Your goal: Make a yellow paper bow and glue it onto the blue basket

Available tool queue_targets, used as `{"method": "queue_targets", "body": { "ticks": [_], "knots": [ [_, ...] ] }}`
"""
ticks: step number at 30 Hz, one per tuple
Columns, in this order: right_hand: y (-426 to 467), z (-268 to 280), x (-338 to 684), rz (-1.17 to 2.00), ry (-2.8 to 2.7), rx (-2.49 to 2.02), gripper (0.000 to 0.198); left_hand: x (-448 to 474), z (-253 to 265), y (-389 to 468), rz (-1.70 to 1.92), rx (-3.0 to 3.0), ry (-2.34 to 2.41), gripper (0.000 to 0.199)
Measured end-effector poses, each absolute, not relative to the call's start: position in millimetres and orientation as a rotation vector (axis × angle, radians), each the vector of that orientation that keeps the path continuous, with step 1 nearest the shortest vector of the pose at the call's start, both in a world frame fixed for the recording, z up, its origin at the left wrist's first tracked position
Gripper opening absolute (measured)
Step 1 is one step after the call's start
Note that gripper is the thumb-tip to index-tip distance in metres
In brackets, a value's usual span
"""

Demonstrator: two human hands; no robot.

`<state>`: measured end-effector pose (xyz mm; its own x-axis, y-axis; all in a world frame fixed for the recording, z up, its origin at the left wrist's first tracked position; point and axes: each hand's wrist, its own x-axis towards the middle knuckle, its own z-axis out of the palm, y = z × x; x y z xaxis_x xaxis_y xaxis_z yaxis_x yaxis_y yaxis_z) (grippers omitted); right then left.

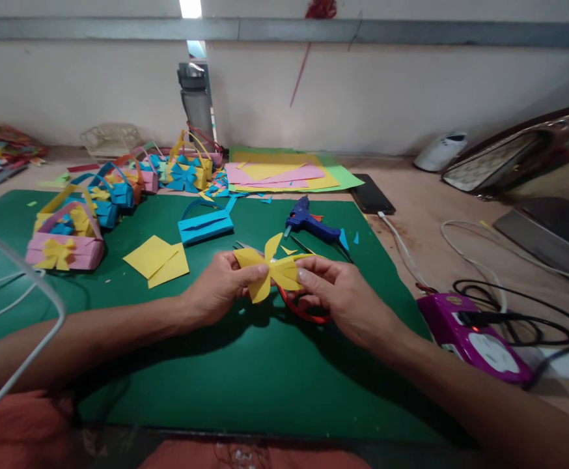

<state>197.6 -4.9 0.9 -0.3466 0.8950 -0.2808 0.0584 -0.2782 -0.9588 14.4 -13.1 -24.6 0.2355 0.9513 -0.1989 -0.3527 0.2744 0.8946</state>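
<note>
White cable (pixel 60 311) looms at lower left; yellow paper bow (pixel 284 273) is pinched at centre

At the centre of the frame the bow is held above the green mat (pixel 265 391), its left side gripped between thumb and fingers of the left hand (pixel 226 280), its right side between those of the right hand (pixel 336 293). Its loops could be creased or torn if the pinch were tightened or the sides were pulled apart. Just below the right hand, the handle of red-handled scissors (pixel 308 317) is seen; whether it is hooked by a finger cannot be told. Were the blades swung forward, a petal could be nicked. Farther up, a blue glue gun (pixel 316 225) is laid on the mat; if hot, which cannot be seen, a burn could be caused by a careless reach. Left of centre, yellow paper pieces (pixel 150 257) and a blue paper bag (pixel 206 227) could be shifted by a sweep of the left forearm (pixel 118 326). Decorated paper baskets (pixel 67 251) are grouped at upper left.
</note>
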Motion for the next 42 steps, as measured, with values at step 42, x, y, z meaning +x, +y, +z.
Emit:
{"method": "queue_targets", "body": {
  "ticks": [42],
  "knots": [
    [-10.6, 6.4, 193.7, 1.479, -1.432, -1.288, 0.013, 12.3, -21.1, -16.8, 0.953, 0.848, 0.855, 0.022]
  ]
}}
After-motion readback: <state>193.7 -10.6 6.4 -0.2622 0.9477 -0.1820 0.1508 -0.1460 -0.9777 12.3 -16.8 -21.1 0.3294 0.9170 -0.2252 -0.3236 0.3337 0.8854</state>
